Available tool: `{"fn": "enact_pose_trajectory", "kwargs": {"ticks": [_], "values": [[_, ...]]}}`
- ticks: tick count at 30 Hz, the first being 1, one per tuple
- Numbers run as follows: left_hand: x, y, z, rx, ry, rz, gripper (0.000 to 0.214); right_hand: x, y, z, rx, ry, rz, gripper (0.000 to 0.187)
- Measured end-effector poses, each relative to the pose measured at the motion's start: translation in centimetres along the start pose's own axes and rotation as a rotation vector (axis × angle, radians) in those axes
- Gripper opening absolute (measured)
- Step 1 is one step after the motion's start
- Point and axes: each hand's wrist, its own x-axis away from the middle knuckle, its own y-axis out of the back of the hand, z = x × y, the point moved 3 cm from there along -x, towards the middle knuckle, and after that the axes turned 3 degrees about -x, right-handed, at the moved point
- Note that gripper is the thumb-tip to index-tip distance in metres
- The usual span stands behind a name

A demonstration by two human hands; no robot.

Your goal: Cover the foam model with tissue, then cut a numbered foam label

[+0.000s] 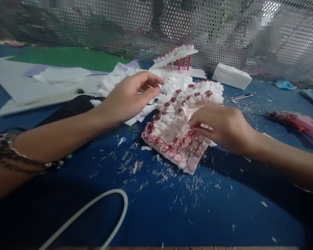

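Note:
In front of me lies a craft piece covered in rolled paper rosettes [172, 152], pale pink at the near end and deep red further up. Crumpled white tissue [169, 128] fills its middle, and dark red rolls dot its far part. My right hand [224, 128] bends down over the right side of the piece with thumb and fingers pinched. Whatever sits between those fingertips is too hidden to name. Above the left edge hovers my left hand [133, 95], its thumb and fingers apart, near a heap of crumpled white tissue [117, 78].
A pink glue gun [299, 125] lies at the right, with a thin pen-like tool [241, 97] nearer the middle. Behind stand a small ramp model on red posts [176, 53] and a folded white tissue stack [232, 76]. A white cable [94, 198] loops in front; paper scraps litter the blue table.

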Motion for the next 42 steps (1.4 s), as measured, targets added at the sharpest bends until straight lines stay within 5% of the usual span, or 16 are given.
{"fn": "enact_pose_trajectory", "kwargs": {"ticks": [17, 26, 28, 31, 33, 37, 42], "values": [[0.4, -0.7, 0.0, 0.045, 0.036, 0.062, 0.029, 1.0, -1.2, 0.3, 0.173, 0.182, -0.063, 0.025], [0.5, -1.3, 0.0, 0.03, 0.062, 0.142, 0.028, 0.7, 0.3, 0.1, 0.163, 0.098, -0.085, 0.029], [0.7, -0.7, -0.4, -0.022, -0.063, 0.076, 0.028, 0.6, 0.1, 0.0, 0.156, 0.088, -0.055, 0.031], [1.3, 0.1, -1.7, -0.157, -0.463, -0.018, 0.025, 0.6, -0.3, -0.2, 0.133, 0.077, -0.008, 0.029], [1.7, 0.0, -2.2, -0.201, -0.645, 0.067, 0.024, 0.6, -0.5, -0.3, 0.13, 0.06, 0.008, 0.028], [2.1, -1.4, -2.0, -0.262, -0.633, 0.36, 0.027, 0.4, -0.7, -0.4, 0.164, -0.041, 0.052, 0.031], [2.6, -2.2, -1.7, -0.383, -0.839, 0.327, 0.036, -0.1, -1.0, -0.4, 0.198, -0.204, 0.18, 0.026]]}}
